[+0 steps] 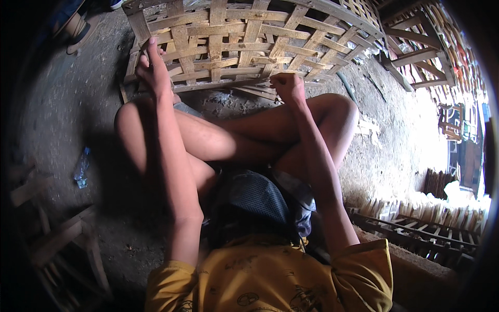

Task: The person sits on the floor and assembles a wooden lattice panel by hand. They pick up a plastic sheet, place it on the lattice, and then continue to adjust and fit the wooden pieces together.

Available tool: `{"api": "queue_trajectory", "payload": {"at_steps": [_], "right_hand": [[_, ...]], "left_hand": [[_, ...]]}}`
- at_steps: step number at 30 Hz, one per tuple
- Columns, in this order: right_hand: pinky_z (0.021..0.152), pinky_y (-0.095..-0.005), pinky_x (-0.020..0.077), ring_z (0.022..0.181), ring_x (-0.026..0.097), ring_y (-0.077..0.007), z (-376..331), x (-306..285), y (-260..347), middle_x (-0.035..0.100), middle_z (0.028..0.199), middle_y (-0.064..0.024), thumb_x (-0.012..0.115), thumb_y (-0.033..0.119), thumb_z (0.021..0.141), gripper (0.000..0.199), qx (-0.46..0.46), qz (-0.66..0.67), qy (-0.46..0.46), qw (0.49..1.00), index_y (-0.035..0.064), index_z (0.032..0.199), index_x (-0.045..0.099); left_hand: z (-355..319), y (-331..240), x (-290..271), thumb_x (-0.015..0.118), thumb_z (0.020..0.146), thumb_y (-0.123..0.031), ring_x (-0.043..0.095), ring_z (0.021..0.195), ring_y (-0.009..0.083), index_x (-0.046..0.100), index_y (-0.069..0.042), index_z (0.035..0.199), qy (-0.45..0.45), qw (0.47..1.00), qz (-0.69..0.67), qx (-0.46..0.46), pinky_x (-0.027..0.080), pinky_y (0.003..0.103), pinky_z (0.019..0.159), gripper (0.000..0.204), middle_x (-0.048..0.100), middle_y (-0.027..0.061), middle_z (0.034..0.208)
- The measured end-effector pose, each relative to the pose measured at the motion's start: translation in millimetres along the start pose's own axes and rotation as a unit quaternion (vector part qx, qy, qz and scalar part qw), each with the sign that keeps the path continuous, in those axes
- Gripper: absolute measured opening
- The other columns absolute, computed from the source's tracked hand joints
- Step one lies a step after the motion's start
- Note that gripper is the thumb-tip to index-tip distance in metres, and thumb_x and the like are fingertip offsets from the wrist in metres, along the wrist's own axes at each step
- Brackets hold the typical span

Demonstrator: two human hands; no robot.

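In front of my crossed legs a large crate-like frame of woven pale bamboo or wood strips [244, 44] stands tilted on the ground. At its left end, my left hand [153, 73] is closed on the edge, thumb stretched up along the wood and fingers curled. My right hand [289, 87] is closed in a loose fist by the frame's lower rail, above my right knee. What its fingers hold, if anything, is too small to make out. Under the lower rail lie loose wood strips [254, 92].
A plastic bottle [82, 167] lies on the dirt floor to the left, near a wooden stand [62, 234]. Another person's foot [80, 36] shows at the far left. More wooden frames [421, 54] stand at the far right, and stacked slats [416, 216] at the near right.
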State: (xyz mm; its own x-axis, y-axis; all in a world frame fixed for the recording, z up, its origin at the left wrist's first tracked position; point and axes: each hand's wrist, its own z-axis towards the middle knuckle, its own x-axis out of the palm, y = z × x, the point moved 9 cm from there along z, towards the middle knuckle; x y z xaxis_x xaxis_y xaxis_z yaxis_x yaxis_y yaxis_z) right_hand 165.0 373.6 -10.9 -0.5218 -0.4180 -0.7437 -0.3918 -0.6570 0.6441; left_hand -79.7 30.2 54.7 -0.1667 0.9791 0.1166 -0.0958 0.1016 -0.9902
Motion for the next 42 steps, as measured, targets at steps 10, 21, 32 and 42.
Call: {"api": "queue_trajectory", "payload": {"at_steps": [10,21,32,42], "right_hand": [[0.076,-0.0391,0.0596,0.077,0.076,-0.0320,-5.0,-4.8,3.5,0.075,0.084,-0.0181,0.067,0.013,0.089,0.017,0.022,0.031,-0.008,0.999,0.0109,0.097,0.082],[0.083,-0.0398,0.0595,0.087,0.076,-0.0320,-6.7,-10.1,10.0,0.077,0.093,-0.0175,0.072,0.011,0.085,0.020,0.013,-0.132,-0.002,0.991,0.0103,0.103,0.081],[0.076,-0.0399,0.0600,0.078,0.076,-0.0290,-3.7,14.1,-14.9,0.076,0.084,-0.0163,0.073,0.013,0.084,0.015,-0.120,-0.161,-0.026,0.979,0.0099,0.096,0.082],[0.080,-0.0417,0.0596,0.086,0.075,-0.0340,-8.7,-12.2,28.3,0.077,0.093,-0.0167,0.069,0.011,0.090,0.020,-0.079,-0.026,0.048,0.995,0.0087,0.107,0.080]], "left_hand": [[3.0,3.8,-2.2,0.068,0.091,-0.056,0.062,0.086,0.0198,0.069,-0.001,0.084,-0.007,1.000,-0.011,-0.022,0.047,0.036,0.088,0.055,0.068,0.0071,0.081],[6.8,13.0,-4.8,0.066,0.089,-0.063,0.063,0.097,0.0241,0.070,-0.001,0.098,0.023,0.998,0.034,-0.047,0.050,0.038,0.091,0.063,0.065,0.0110,0.095],[-1.2,11.4,7.3,0.063,0.088,-0.065,0.065,0.092,0.0232,0.072,0.002,0.095,0.019,0.999,0.024,-0.032,0.049,0.038,0.093,0.068,0.070,0.0107,0.085],[0.8,14.0,-5.4,0.069,0.087,-0.064,0.064,0.099,0.0252,0.066,-0.001,0.096,-0.005,0.997,-0.005,-0.078,0.049,0.039,0.096,0.064,0.065,0.0137,0.101]]}}
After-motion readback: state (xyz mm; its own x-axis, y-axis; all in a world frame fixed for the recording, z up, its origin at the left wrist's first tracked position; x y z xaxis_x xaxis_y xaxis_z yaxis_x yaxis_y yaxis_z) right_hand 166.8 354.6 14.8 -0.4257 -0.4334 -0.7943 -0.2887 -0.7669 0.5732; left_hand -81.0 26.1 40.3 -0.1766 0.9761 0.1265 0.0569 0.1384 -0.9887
